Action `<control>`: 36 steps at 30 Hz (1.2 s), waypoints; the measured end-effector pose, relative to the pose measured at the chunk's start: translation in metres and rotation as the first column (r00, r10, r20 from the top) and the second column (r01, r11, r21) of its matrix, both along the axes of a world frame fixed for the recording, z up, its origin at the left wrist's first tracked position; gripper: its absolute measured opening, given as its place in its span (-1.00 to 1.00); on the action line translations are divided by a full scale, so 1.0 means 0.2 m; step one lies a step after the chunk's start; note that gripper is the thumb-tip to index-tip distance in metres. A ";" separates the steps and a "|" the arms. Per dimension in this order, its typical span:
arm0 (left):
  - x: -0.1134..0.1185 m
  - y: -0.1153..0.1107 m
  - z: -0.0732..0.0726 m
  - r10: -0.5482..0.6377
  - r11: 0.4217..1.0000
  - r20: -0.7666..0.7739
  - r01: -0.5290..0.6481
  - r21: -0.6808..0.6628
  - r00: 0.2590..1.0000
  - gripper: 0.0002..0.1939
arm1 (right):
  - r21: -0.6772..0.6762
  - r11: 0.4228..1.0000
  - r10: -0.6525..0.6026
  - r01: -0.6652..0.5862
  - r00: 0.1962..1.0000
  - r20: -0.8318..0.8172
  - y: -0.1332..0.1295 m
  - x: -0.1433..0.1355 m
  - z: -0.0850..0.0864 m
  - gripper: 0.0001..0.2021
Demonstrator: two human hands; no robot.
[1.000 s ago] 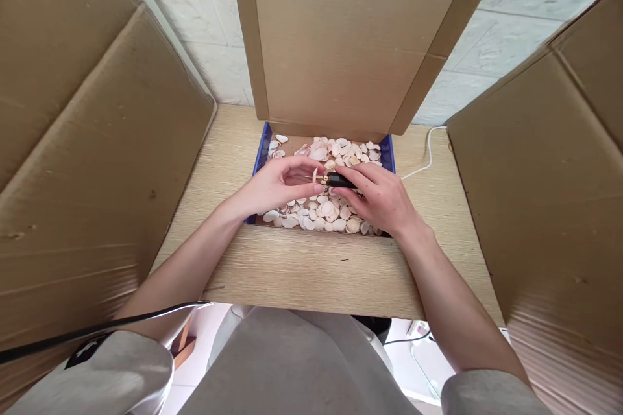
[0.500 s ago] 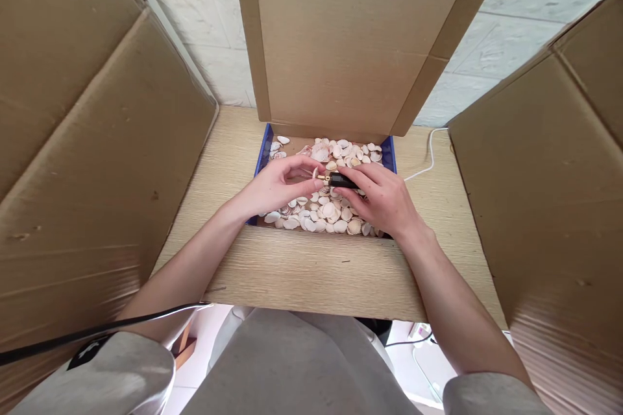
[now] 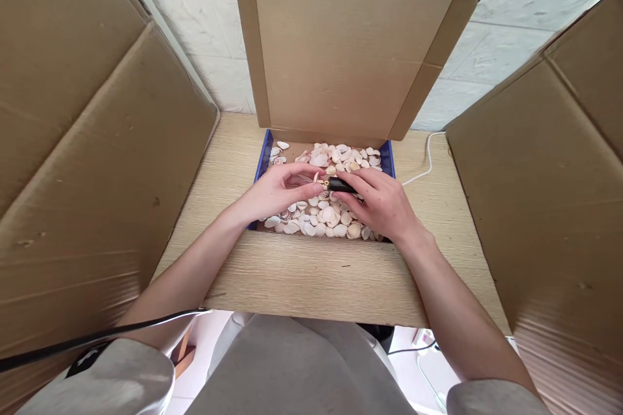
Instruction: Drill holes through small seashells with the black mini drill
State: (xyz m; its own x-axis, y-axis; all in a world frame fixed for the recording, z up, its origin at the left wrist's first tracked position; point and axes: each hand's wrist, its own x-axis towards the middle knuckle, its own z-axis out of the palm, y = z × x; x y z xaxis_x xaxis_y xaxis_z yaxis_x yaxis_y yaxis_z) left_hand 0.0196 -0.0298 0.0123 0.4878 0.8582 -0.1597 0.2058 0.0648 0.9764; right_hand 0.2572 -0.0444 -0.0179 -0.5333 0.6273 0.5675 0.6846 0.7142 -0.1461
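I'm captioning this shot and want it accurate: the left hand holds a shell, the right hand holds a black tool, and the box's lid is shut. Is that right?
The lid is wrong: the head view shows the box's lid open. The left hand does hold a shell, the right hand a black tool.

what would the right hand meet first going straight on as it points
Probably the shell in the left hand, met by the gold tip of the black tool the right hand holds; depth leaves contact unclear.
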 end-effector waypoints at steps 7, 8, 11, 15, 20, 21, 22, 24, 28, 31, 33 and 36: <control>0.00 0.01 -0.01 0.057 0.998 0.020 -0.056 -0.031 0.998 -0.46 | -0.005 1.000 -0.018 0.018 1.000 -0.003 0.00 0.00 0.00 -0.67; 0.00 0.01 -0.01 0.055 0.998 0.019 -0.055 -0.032 0.998 -0.45 | -0.008 1.000 -0.020 0.020 1.000 -0.002 0.00 0.00 0.00 -0.67; 0.00 0.01 -0.02 0.055 0.998 0.018 -0.055 -0.033 0.998 -0.42 | -0.002 1.000 -0.025 0.025 1.000 0.002 -0.01 0.00 0.00 -0.67; 0.00 0.01 -0.01 0.064 0.997 0.004 -0.064 -0.034 0.998 -0.42 | 0.008 0.999 -0.037 0.036 0.999 0.011 -0.01 0.00 0.01 -0.67; 0.01 0.00 -0.01 0.065 0.998 0.022 -0.064 -0.024 0.998 -0.46 | -0.002 1.000 -0.031 0.031 0.999 0.012 -0.01 0.00 0.01 -0.63; 0.01 0.00 -0.01 0.066 0.998 0.024 -0.066 -0.021 0.998 -0.47 | -0.007 1.000 -0.025 0.025 1.000 0.014 0.00 0.01 0.01 -0.61; 0.01 0.00 -0.01 0.071 0.997 0.027 -0.071 -0.018 0.997 -0.49 | -0.010 1.000 -0.019 0.019 1.000 0.017 0.00 0.01 0.01 -0.60; 0.00 0.01 -0.02 0.091 0.996 0.031 -0.091 -0.010 0.995 -0.52 | -0.016 1.000 -0.014 0.014 0.999 0.029 0.00 0.01 0.01 -0.61; 0.00 0.01 -0.02 0.154 0.988 0.027 -0.155 0.012 0.988 -0.52 | -0.029 0.999 -0.045 0.045 0.999 0.016 0.00 0.00 0.02 -0.74; 0.01 0.01 -0.02 0.205 0.978 0.043 -0.206 0.021 0.978 -0.49 | -0.035 0.997 -0.072 0.071 0.997 -0.026 0.00 0.00 0.02 -0.80; 0.01 0.01 -0.02 0.237 0.971 0.061 -0.239 0.025 0.970 -0.49 | -0.035 0.996 -0.084 0.082 0.996 -0.034 0.00 0.00 0.03 -0.79; 0.01 0.02 -0.02 0.273 0.960 0.092 -0.277 0.031 0.958 -0.50 | -0.031 0.993 -0.112 0.111 0.993 -0.021 -0.01 0.00 0.03 -0.79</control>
State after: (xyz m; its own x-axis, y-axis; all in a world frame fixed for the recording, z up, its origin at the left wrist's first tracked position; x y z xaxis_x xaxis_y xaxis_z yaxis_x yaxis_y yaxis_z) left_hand 0.0211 -0.0264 0.0080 0.2419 0.9663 -0.0877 0.1014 0.0647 0.9927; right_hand 0.2568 -0.0456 -0.0118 -0.4459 0.6990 0.5590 0.7561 0.6285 -0.1827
